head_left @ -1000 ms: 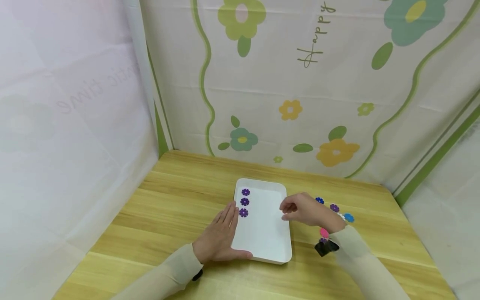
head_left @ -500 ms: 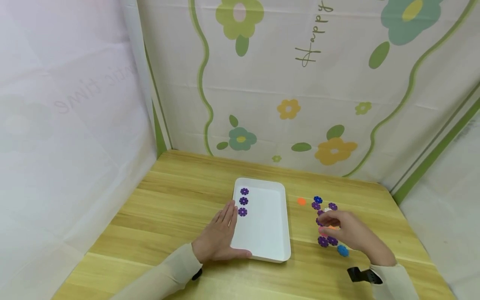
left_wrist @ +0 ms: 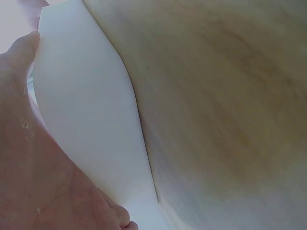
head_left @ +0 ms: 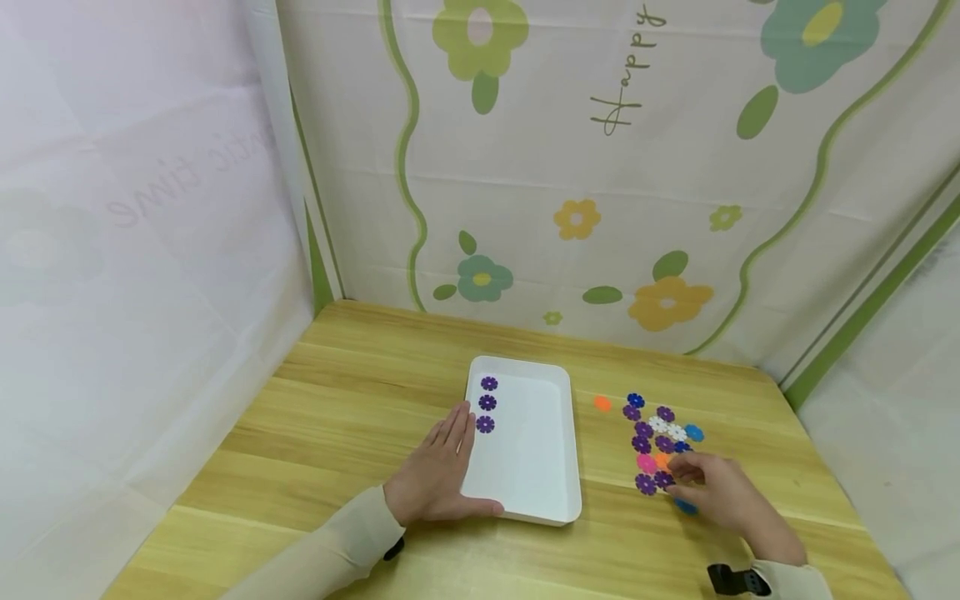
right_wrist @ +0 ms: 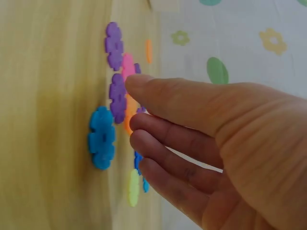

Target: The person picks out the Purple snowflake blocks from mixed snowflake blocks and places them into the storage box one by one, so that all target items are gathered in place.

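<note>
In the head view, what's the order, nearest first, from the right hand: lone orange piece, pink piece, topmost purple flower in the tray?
1. Pink piece, just left of the right hand.
2. Lone orange piece, farther left, on the table.
3. Topmost purple flower, farthest left, inside the tray.

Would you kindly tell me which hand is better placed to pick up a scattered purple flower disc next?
Probably the right hand: it is beside the scattered purple flower discs, while the left hand rests against the white tray, away from them.
</note>
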The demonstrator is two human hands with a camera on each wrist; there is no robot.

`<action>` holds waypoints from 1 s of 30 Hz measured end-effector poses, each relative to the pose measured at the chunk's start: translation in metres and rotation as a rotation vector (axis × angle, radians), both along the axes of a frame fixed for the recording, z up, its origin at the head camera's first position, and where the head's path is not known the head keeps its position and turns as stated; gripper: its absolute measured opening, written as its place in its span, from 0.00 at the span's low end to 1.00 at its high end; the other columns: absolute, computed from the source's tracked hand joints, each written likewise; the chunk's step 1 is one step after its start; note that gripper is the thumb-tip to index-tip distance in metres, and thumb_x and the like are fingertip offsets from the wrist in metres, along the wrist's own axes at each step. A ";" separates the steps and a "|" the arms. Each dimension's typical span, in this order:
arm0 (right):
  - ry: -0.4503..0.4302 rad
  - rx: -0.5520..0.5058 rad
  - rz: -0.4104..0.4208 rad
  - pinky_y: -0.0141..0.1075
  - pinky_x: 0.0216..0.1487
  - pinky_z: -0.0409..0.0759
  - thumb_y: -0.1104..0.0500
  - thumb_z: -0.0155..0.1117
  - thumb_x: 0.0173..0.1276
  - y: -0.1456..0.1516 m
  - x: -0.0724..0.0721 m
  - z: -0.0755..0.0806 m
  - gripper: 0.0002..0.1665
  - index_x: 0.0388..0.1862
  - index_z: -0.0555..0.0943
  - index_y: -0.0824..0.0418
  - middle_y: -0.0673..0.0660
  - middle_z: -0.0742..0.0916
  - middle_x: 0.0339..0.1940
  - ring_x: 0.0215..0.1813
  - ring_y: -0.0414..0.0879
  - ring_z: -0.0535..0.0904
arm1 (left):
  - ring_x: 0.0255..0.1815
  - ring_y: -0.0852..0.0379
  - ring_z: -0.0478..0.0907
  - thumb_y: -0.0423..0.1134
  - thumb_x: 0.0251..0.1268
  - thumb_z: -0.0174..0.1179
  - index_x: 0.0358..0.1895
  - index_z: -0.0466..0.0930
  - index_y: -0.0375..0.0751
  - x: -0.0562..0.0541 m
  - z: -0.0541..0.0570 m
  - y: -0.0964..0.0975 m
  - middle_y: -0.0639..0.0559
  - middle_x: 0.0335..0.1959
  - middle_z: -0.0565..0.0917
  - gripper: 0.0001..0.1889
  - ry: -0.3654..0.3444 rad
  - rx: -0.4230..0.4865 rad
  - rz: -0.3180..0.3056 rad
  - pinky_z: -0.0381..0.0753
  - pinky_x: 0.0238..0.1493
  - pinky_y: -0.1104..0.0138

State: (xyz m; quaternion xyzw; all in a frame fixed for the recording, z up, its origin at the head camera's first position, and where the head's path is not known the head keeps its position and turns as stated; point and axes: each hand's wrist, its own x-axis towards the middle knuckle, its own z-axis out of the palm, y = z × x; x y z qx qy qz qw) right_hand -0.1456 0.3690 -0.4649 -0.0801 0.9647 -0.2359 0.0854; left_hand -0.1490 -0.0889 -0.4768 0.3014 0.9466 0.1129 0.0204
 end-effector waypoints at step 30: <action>0.007 -0.007 0.117 0.29 0.31 0.78 0.54 0.70 0.75 0.001 -0.018 0.006 0.07 0.34 0.86 0.50 0.46 0.86 0.29 0.29 0.32 0.75 | 0.89 0.34 0.47 0.84 0.60 0.53 0.83 0.47 0.25 0.001 0.004 0.000 0.28 0.86 0.47 0.69 -0.028 -0.010 0.008 0.60 0.85 0.46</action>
